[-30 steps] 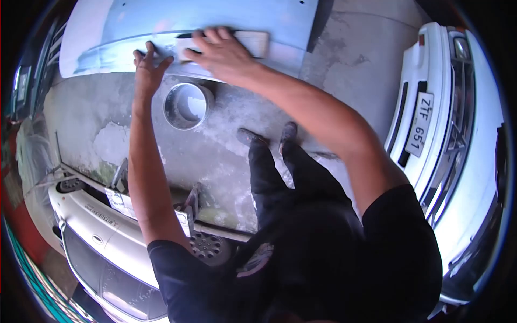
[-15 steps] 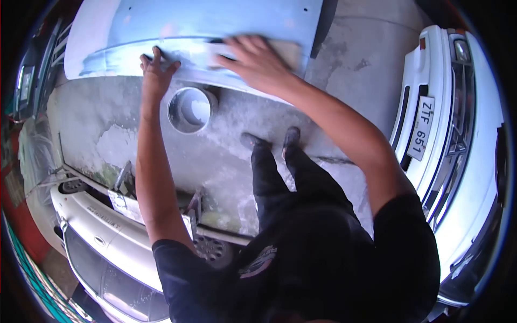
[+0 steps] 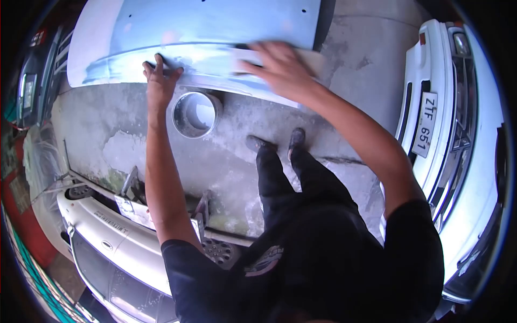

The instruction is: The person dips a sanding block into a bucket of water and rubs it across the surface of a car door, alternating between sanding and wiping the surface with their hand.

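Note:
A long vehicle body panel [image 3: 215, 27], patchy light blue and white, lies in front of me, with a crease along its near part and several small dark holes. My left hand [image 3: 162, 78] rests on the near part of the panel, fingers spread and holding nothing visible. Farther right, my right hand [image 3: 283, 70] lies over a long, flat, pale sanding block [image 3: 316, 62] and grips it against the panel. Motion blurs this hand and the block, whose right end reaches past the panel's right edge. The hand hides the block's middle.
A metal bucket [image 3: 217, 107] with pale liquid stands on the concrete floor [image 3: 237, 177] below the panel's near edge. To the right is a white car [image 3: 417, 70]; a silver car [image 3: 102, 226] stands behind at lower left. A metal-framed stand [image 3: 129, 180] is beside it.
My right hand has slid the sanding block to the right along the panel. My left hand keeps its place on the panel. The whole view has shifted slightly.

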Motion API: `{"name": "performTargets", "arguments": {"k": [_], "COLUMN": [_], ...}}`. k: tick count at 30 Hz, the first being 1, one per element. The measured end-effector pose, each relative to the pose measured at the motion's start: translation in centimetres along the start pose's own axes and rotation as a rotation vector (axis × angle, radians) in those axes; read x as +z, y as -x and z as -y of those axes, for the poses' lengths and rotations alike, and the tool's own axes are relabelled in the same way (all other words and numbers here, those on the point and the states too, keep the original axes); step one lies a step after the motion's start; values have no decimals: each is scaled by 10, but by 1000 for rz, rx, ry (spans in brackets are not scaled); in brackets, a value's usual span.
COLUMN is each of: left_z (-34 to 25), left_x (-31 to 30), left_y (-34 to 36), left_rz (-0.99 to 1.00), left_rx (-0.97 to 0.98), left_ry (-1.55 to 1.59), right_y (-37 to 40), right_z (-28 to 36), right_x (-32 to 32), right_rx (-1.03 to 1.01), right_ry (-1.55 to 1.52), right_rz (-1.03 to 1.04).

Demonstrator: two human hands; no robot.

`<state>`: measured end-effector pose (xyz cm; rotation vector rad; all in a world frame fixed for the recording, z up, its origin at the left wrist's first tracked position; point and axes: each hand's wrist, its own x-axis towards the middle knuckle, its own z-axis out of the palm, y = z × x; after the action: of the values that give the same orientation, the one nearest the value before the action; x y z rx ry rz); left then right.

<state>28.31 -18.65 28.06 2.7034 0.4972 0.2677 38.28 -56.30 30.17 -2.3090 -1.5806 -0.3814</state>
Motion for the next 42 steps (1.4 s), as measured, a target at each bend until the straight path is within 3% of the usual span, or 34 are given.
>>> {"name": "performTargets", "arguments": {"k": [2,5,9,11,14,18,20,21,22,24,31,33,37,42], "left_z": [-2,-22,-12,0,-2,10,-23,-66,-92,-149,-259,-289,-349,-364], "left_x": [0,-10,-10,-5,-10,18,30,26,49,65,109,126,132,138], "left_y": [6,7,5,1,-1,-3,-8,-10,-8,2,62,80,114,129], "left_rz": [-5,46,42,38,102,-114,-138,-3,-81,-92,16,55,88,201], "left_rx": [4,-56,-19,-10,-40,-71,-107,-222,-237,-302,16,143,300,536], "left_ry": [-54,-36,-68,-10,58,96,106,-33,-176,-138,-177,-416,-216,62], "right_y": [84,96,-55,-90,-12,129,190,223,256,315,467,479,482,468], "right_z": [-27,-32,18,31,-6,-44,-56,-59,-62,-56,-5,-2,-2,-9], "right_x": [-28,-36,8,38,1,-75,-97,-99,-97,-95,-56,-51,-45,-49], "right_rx": [73,78,39,55,35,242,364,474,585,770,1056,1071,1084,1015], "right_ry": [64,83,2,64,-14,32,23,-32,-86,-165,-264,-276,-281,-277], "right_rz": [-20,13,51,2,45,110,161,159,157,143,305,364,392,265]}}
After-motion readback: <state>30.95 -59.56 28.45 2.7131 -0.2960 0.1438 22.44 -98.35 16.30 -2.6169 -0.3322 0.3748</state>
